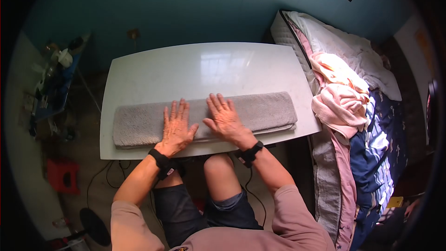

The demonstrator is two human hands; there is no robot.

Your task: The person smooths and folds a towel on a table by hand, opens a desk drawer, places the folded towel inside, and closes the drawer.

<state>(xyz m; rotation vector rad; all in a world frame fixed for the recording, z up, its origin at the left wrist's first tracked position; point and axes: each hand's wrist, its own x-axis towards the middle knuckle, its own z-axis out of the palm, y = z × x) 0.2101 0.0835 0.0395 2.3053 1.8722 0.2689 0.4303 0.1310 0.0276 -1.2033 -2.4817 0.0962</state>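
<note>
One glossy white table (209, 72), one teal wall (209, 14) at twelve, one cloth-heaped bed (325, 172) at three; left hand (176, 129) and right hand (226, 120) lie flat, fingers unclenched, on one long folded grey towel (265, 111) at the table's six!

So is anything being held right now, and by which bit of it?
Nothing is held: the left grip and the right grip rest open, palms down, on the folded grey towel.

Left hand (176, 128) and right hand (226, 122) lie palm down, fingers spread, forearms reaching forward.
</note>
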